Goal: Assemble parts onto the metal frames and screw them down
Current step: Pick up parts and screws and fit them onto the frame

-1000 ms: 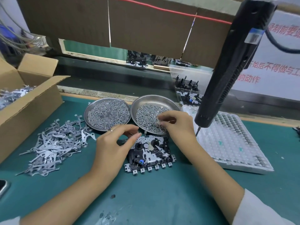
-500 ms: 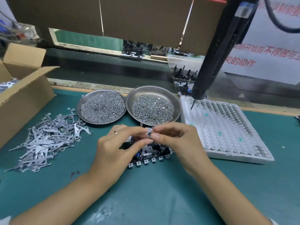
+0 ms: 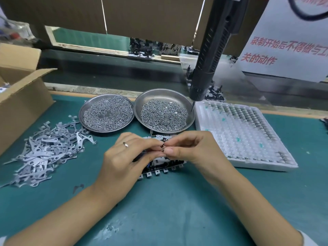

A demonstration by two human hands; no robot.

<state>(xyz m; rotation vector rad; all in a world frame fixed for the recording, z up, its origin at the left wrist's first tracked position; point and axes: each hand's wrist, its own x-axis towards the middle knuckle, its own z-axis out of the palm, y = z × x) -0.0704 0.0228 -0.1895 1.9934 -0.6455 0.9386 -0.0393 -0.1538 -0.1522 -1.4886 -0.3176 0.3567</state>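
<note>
The right hand [image 3: 193,150] has left the screw dish [image 3: 186,96] and now meets the left hand [image 3: 124,162] above the frame [image 3: 159,170] on the desk [image 3: 177,210]. Both grips pinch one screw [image 3: 162,147], ready for seating.

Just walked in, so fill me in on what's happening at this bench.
A person is assembling a metal frame on the green mat. Both hands meet just above it: the left hand and right hand pinch a tiny part, likely a screw, between their fingertips. Two metal dishes of screws sit just behind, a pile of small metal levers lies to the left, and the hanging electric screwdriver is untouched.
</note>
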